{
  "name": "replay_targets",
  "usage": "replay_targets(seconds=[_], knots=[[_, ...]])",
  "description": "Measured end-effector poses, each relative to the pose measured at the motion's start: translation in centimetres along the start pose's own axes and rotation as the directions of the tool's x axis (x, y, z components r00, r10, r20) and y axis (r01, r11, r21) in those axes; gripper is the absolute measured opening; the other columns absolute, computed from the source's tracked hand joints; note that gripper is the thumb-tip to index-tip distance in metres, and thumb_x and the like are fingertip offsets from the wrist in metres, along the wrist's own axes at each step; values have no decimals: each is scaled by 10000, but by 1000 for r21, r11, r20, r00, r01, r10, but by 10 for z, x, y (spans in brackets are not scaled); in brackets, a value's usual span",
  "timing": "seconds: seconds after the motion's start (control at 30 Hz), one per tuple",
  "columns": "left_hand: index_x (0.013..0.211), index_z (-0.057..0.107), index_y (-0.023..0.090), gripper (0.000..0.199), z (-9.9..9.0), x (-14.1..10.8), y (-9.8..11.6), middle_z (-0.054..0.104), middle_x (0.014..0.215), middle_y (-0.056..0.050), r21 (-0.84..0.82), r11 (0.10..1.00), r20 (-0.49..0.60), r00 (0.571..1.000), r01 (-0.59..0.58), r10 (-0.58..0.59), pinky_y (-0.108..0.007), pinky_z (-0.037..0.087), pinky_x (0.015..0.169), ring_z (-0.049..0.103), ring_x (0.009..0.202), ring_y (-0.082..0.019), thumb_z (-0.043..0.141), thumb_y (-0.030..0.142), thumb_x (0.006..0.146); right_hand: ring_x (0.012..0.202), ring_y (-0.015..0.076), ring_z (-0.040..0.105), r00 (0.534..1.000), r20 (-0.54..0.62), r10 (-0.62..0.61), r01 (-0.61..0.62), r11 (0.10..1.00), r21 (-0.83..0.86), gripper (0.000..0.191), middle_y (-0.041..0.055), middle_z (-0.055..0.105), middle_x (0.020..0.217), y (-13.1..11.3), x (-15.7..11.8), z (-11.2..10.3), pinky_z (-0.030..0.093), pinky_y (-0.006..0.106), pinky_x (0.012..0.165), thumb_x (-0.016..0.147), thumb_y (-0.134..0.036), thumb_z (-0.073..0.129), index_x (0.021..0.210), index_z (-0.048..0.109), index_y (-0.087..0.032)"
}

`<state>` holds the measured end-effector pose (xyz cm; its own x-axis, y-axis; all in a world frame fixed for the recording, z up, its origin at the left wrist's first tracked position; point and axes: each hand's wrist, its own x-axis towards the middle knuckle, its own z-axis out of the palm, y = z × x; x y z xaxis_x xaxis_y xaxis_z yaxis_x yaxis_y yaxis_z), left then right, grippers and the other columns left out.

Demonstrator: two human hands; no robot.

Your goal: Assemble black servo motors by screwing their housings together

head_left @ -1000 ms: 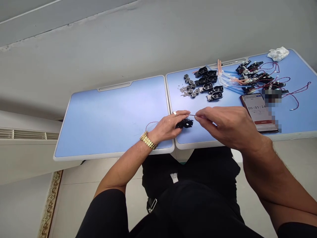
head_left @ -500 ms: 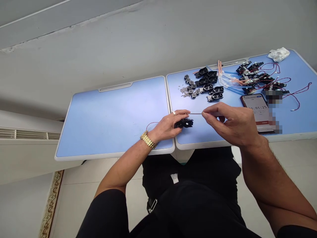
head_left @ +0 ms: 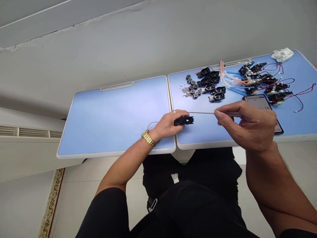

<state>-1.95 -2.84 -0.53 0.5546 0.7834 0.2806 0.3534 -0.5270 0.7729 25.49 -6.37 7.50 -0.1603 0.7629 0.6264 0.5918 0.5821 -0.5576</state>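
Observation:
My left hand (head_left: 168,124) is closed around a small black plastic gear housing (head_left: 187,120) above the seam between the two tabletops. A thin red wire (head_left: 151,124) trails out behind that hand. My right hand (head_left: 249,124) grips a screwdriver (head_left: 201,113), its long thin shaft pointing left. The tip reaches the left fingertips; whether it touches the housing or a screw cannot be made out. Beyond the hands lie a pile of small screws (head_left: 187,92), several round metal-rimmed parts (head_left: 195,95) and several open black housing shells (head_left: 217,96).
At the right are several black assemblies (head_left: 278,97) with red-black wires, and blue and orange tubes (head_left: 234,88). A phone (head_left: 279,127) running a timer lies partly under my right hand. Crumpled white tissue (head_left: 282,55) sits in the far right corner. The blue table (head_left: 111,125) extends left.
My right hand has moved right and drawn the screwdriver back, so more of its shaft shows. My left hand stays on the housing, which has turned slightly. The view has shifted a little.

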Motion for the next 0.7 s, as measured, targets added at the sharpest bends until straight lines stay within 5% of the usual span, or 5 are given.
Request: replay_targets(seconds=[0.2,0.7], knots=[[1315,791,214,390,-3,2,5,847,1119,-47,-119,971,2,978,210,-211,-357,625,917,770,954,-187,722,261,934,583,188,745,999,-19,29,-28,999,25,87,-43,818,785,-7,-1,-7,530,348,537,982,-241,842,976,813,-322],[1269,815,207,378,-5,3,6,815,1028,-29,-233,935,23,962,268,-270,-317,568,838,707,877,-167,783,373,931,519,143,666,973,159,-168,188,975,-117,187,-78,844,819,-41,3,-14,474,351,514,986,-153,770,957,766,-338]])
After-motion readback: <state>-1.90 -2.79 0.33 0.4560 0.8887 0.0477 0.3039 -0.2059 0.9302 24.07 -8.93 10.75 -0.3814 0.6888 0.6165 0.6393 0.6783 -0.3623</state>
